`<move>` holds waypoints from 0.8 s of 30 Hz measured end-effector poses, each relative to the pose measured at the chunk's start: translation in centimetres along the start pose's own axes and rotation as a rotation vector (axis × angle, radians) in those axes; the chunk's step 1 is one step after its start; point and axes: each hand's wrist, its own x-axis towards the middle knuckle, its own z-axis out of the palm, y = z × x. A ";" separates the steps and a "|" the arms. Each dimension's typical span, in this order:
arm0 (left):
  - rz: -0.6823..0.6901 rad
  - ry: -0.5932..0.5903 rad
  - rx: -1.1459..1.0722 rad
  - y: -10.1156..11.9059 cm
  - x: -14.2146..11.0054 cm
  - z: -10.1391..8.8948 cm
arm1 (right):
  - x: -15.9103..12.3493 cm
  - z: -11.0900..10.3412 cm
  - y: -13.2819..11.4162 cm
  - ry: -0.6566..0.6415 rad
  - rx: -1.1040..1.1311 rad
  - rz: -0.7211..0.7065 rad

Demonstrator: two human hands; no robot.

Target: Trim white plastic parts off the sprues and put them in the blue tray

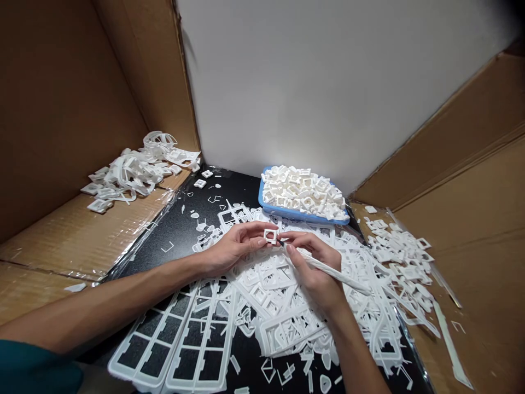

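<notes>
Between the thumb and fingers of my left hand [241, 243] is a small white square plastic frame [270, 236] with a round-edged opening. My right hand [314, 260] grips a pen-like tool [336, 274] with a white wrapped handle, and its dark tip meets or nearly meets the right edge of the square frame. Both hands are above a heap of white plastic scraps and trimmings [279, 273]. Long white grid-shaped frames [197, 350] lie on the black table below my left forearm.
A blue tray [303, 214] piled with small white square pieces stands behind my hands. More white pieces [135, 172] lie on cardboard at the left, and others [404, 262] at the right. Cardboard walls [463, 131] and a white panel [311, 93] enclose the table [159, 251].
</notes>
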 end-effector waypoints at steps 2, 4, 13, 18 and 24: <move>0.008 0.006 0.077 0.0 0.0 0.1 | 0.0 -0.1 -0.1 -0.016 -0.025 -0.015; 0.041 0.027 0.150 0.0 -0.1 0.2 | 0.1 -0.2 -0.1 -0.029 -0.048 -0.026; 0.171 0.195 0.275 -0.2 -0.6 0.7 | -0.1 -0.1 0.4 -0.073 0.014 0.078; 0.186 0.190 0.344 -0.2 -0.6 0.6 | -0.1 -0.1 0.4 -0.058 0.087 0.103; 0.149 0.181 0.403 -0.1 -0.6 0.8 | -0.1 -0.2 0.1 -0.031 0.059 0.066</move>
